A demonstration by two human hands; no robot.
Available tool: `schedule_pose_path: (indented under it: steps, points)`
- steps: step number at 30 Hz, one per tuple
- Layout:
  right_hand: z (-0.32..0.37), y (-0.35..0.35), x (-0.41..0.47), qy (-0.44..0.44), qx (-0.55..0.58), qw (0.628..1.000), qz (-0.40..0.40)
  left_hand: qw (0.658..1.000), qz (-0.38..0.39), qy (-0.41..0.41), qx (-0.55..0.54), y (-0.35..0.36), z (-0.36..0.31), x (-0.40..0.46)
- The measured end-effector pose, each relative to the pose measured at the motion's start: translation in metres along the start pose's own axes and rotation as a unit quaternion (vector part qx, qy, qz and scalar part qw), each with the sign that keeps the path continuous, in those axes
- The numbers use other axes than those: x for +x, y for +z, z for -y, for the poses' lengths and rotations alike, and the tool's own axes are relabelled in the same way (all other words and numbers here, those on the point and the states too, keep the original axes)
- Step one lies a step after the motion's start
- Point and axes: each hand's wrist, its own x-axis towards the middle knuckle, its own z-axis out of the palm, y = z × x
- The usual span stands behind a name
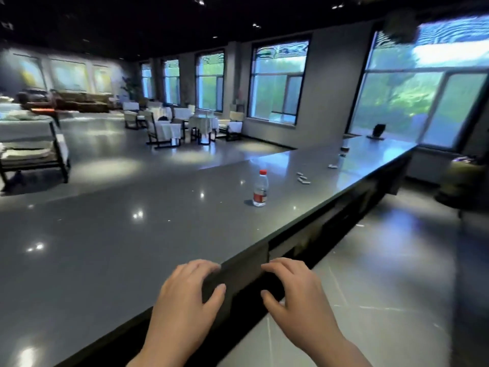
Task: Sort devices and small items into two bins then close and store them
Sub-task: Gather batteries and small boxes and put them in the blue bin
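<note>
No bin shows in this head view. My left hand (pixel 185 295) and my right hand (pixel 293 290) are both at the near front edge of the long grey counter (pixel 105 247). Their fingers are spread and curved against a dark front panel (pixel 243 268) just under the countertop, the left at its left end, the right at its right end over a dark recess. Neither hand holds a loose object. Several small white items (pixel 303 178) lie far along the counter. A dark device (pixel 378 130) stands at the far end.
A clear water bottle (pixel 260 188) with a red cap stands upright mid-counter, near its right edge. The glossy floor (pixel 383 287) runs along the counter's right side. Chairs and covered tables (pixel 182 125) fill the room to the left, and large windows line the back wall.
</note>
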Motion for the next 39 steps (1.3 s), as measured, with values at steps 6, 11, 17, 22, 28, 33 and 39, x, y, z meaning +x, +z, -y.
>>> schedule_pose_path:
  steps: [6, 11, 17, 22, 28, 33, 39]
  points:
    - [-0.133, -0.045, 0.021, 0.103, -0.042, 0.993, -0.031, 0.994, 0.049, 0.059, -0.075, 0.103, -0.083, 0.089]
    - [-0.210, -0.047, 0.051, 0.130, -0.057, 0.989, -0.027, 0.989, 0.068, 0.079, -0.102, 0.169, -0.118, 0.154]
    - [-0.287, -0.023, 0.121, 0.150, -0.062, 0.986, -0.028, 0.983, 0.100, 0.103, -0.111, 0.246, -0.127, 0.245]
    - [-0.351, -0.013, 0.195, 0.174, -0.066, 0.982, -0.023, 0.981, 0.117, 0.113, -0.110, 0.301, -0.130, 0.345]
    - [-0.440, -0.008, 0.257, 0.212, -0.070, 0.975, -0.010, 0.980, 0.125, 0.096, -0.118, 0.374, -0.158, 0.448]
    - [-0.527, 0.003, 0.300, 0.230, -0.074, 0.970, 0.016, 0.978, 0.149, 0.089, -0.118, 0.451, -0.175, 0.506]
    - [-0.628, 0.012, 0.375, 0.155, -0.055, 0.985, 0.060, 0.986, 0.107, 0.000, -0.129, 0.534, -0.192, 0.583]
